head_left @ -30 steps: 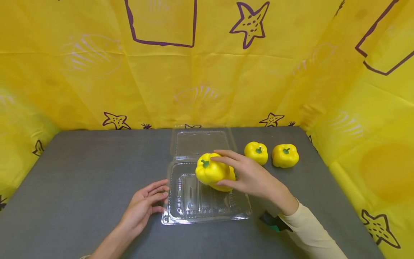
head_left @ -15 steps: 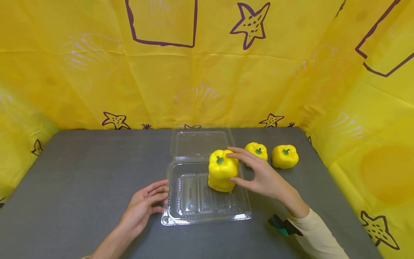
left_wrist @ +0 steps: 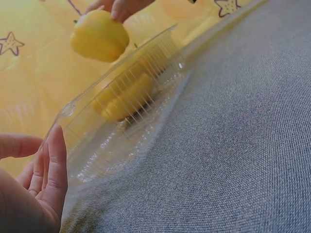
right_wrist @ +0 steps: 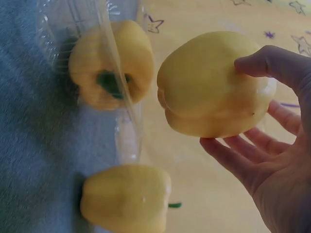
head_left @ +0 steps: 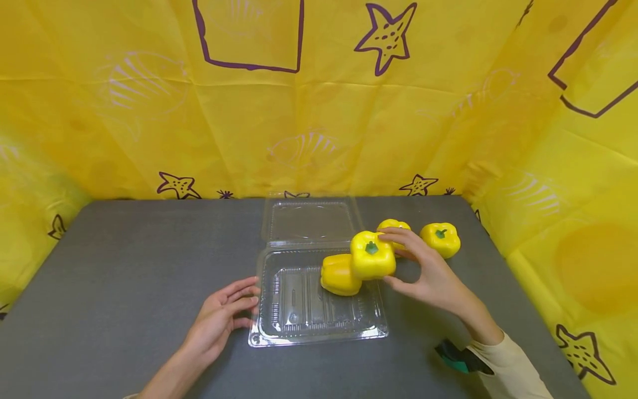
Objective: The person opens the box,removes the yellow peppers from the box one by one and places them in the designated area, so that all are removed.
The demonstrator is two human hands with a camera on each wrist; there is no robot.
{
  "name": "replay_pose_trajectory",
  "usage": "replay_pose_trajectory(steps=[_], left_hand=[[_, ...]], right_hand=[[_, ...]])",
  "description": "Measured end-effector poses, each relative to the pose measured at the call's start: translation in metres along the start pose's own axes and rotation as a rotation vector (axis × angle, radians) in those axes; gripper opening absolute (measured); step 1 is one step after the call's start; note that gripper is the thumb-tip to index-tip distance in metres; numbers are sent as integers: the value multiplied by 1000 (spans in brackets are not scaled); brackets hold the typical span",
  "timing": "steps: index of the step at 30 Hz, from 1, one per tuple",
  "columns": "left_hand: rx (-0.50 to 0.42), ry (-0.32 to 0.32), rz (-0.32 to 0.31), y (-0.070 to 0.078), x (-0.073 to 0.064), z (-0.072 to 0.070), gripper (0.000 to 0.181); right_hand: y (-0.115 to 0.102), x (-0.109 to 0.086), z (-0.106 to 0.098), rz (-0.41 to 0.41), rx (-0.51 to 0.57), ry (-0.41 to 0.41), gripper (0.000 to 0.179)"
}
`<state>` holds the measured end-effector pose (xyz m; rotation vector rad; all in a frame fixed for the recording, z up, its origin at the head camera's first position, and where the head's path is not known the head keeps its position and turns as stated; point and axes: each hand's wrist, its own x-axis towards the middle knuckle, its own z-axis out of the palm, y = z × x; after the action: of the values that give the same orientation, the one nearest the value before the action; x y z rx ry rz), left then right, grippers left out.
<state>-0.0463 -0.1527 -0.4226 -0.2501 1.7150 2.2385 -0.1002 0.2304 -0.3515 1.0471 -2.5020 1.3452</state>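
My right hand (head_left: 438,274) grips a yellow bell pepper (head_left: 372,255) by its right side, thumb and fingers spread around it. In the right wrist view, this held pepper (right_wrist: 216,85) is raised above the container's rim. Below it, a second yellow pepper (head_left: 341,275) lies on its side in the clear plastic clamshell container (head_left: 294,332), partly covered by the held one in the head view. My left hand (head_left: 219,318) is at the container's left edge, and in the left wrist view its thumb and fingers (left_wrist: 57,160) pinch the rim.
Two more yellow peppers stand on the grey table (head_left: 149,266) right of the container: one (head_left: 394,224) partly behind my right hand, another (head_left: 441,239) farther right. The container's lid (head_left: 311,220) lies folded back toward the yellow patterned curtain (head_left: 319,111).
My right hand has carried the held pepper rightward, from over the container's middle to its right side, uncovering more of the pepper lying inside. The left hand stays at the rim.
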Motion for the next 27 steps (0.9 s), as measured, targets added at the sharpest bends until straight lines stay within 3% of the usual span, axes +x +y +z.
replay_pose_trajectory(steps=[13,27], left_hand=[[1,9,-2,0,0,0,49],[11,11,-17,2,0,1,52]], right_hand=[[11,-26,-13,81,6,46,78],[30,-53,-15,124,56,30,82]])
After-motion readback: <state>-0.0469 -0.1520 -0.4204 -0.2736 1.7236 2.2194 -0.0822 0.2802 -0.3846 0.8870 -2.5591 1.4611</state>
